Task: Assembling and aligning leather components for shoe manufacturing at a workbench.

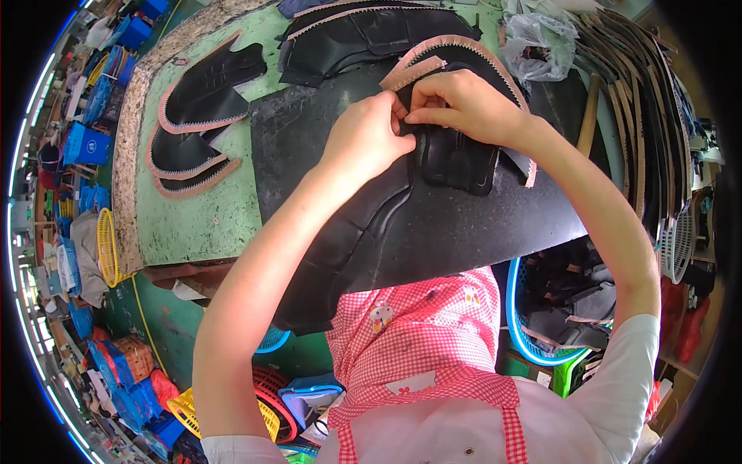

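My left hand (369, 135) and my right hand (468, 107) meet over a dark board, fingers pinched together. Between them is the edge of a black leather piece (371, 205), whose long creased part hangs down past the board's near edge. Below my right hand lies a black padded-looking part (460, 161); whether it joins the held piece I cannot tell. A curved black piece with a tan notched edge (471, 46) lies just beyond my right hand. My fingertips hide the exact spot being gripped.
The dark board (479, 224) rests on a green table (201, 228). Tan-edged black leather pieces (209, 89) lie at left; others (363, 39) are stacked at the back. A plastic bag (539, 46), a wooden handle (589, 116) and piled strips (638, 116) are at right. A blue-rimmed basket (512, 301) stands below.
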A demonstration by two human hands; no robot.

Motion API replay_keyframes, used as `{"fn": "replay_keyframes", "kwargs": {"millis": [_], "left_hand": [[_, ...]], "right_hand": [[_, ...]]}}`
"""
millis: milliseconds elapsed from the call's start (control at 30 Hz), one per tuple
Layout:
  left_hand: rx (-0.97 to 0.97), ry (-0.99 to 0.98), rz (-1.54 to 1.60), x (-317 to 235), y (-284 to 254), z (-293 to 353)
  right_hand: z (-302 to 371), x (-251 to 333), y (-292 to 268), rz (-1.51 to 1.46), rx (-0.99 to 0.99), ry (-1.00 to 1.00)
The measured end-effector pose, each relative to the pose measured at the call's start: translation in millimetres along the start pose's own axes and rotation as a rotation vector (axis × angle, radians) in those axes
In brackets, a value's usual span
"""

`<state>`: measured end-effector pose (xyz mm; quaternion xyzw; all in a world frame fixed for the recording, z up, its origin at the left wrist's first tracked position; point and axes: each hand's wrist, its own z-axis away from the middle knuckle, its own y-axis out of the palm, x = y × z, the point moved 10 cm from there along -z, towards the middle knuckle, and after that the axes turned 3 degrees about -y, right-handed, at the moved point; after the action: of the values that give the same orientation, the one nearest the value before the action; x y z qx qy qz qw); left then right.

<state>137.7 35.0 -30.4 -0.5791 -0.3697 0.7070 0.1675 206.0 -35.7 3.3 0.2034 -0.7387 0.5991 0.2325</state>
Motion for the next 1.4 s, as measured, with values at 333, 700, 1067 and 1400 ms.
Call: {"fn": "replay_keyframes", "kwargs": {"millis": [333, 700, 1067, 1400], "left_hand": [[0.412, -0.201, 0.430, 22.8, 8.7, -11.8], [0.064, -0.120, 0.196, 34.6, 7.4, -20.7], [-0.071, -0.132, 0.082, 24.0, 6.3, -5.8], [-0.059, -0.088, 0.007, 11.7, 4.2, -3.3]], "right_hand": [[5.2, 1.0, -3.9, -0.088, -0.052, 0.108], [9.2, 31.4, -5.4, 0.349, -0.091, -0.189], [29.3, 59.1, 12.2, 0.376, -0.159, -0.309], [29.3, 60.2, 9.5, 0.347, -0.203, -0.308]]}}
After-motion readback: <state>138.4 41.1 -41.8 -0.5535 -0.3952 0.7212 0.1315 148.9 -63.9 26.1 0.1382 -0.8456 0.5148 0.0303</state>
